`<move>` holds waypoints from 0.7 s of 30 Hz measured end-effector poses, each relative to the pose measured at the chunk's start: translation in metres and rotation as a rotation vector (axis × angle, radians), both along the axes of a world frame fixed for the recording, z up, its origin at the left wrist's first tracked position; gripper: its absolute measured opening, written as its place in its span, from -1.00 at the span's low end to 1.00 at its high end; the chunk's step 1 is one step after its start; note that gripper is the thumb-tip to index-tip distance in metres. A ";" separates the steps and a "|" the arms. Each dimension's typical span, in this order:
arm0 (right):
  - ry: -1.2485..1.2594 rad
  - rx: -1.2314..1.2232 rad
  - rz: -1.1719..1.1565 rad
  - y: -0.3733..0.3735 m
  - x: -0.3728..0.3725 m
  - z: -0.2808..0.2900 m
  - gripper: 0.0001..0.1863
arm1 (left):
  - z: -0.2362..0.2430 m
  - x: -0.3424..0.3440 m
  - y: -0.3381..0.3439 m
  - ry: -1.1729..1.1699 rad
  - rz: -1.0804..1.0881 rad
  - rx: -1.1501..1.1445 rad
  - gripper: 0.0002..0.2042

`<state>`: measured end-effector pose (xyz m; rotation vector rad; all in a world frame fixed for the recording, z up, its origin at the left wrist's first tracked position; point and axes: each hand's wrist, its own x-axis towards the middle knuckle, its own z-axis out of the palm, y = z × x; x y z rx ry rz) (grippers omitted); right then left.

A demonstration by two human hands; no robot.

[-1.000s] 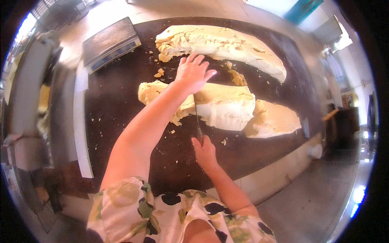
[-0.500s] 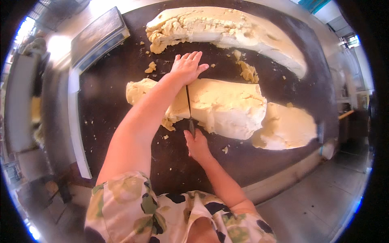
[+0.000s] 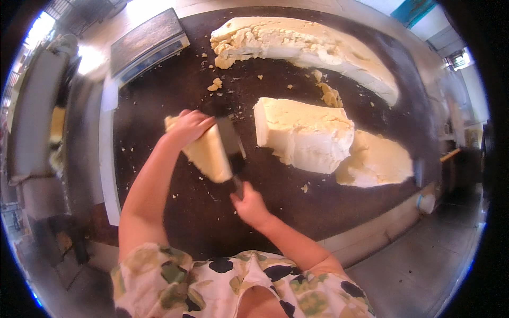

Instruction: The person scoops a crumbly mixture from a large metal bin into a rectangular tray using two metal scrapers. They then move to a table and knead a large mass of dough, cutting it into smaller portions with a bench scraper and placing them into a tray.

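Observation:
My left hand (image 3: 190, 128) is curled over the top of a cut slab of pale yellow dough (image 3: 211, 159), its fingers bent around the far edge. In my right hand (image 3: 251, 205) is the dark handle of a broad-bladed knife (image 3: 231, 139). The blade, a little blurred, lies flat along the slab's right side, touching it or very close. To the right, across a gap, sits the larger dough block (image 3: 302, 132) with a straight cut face on its left end. A flatter dough lump (image 3: 374, 161) adjoins that block's right end.
A long curved dough log (image 3: 307, 45) lies along the far side of the dark table (image 3: 212, 222). At the far left stands a flat-topped scale (image 3: 151, 45). Dough scraps (image 3: 331, 96) and crumbs are scattered about. A white strip (image 3: 108, 164) runs along the left edge.
The slab has come away from the big block and moved left with my left hand. That hand went from lying spread on top to gripping it; the knife shifted left too.

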<state>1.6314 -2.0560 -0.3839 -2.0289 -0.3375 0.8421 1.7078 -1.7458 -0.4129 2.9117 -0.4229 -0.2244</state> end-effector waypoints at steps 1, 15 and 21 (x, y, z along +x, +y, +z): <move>0.007 0.046 0.079 0.001 -0.015 0.005 -0.68 | -0.021 -0.038 0.020 -0.013 0.264 -0.105 -0.72; 0.378 0.343 -0.218 -0.093 -0.006 0.125 -0.69 | 0.109 -0.229 -0.014 0.264 0.701 0.096 -0.76; 0.359 0.402 -0.458 -0.163 -0.009 0.139 -0.68 | 0.169 -0.086 -0.086 -0.074 0.514 -0.421 -0.73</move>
